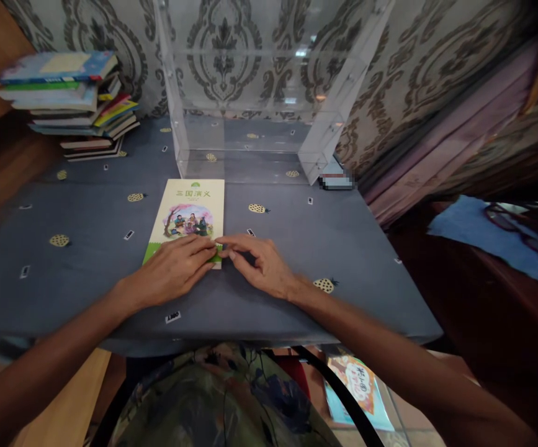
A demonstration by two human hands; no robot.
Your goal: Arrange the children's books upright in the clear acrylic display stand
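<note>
A cream and green paperback book [189,217] with a picture of seated figures under a pink tree lies closed and slightly tilted on the cloth-covered table [269,248]. My left hand [180,264] rests flat across the lower part of its cover, fingers stretched to the right and close together. At the book's lower right edge is my right hand [262,267], its index finger extended and its thumb apart from it. The right fingertips meet the book's edge near the left fingertips; whether they touch the book or the other hand, I cannot tell.
Behind the book stands a clear acrylic shelf [329,133]. A stack of books [71,102] rises at the back left. Beside the shelf's right foot lies a small blurred-out item [337,176]. Below the table, a colourful packet or book [357,388] shows on the floor.
</note>
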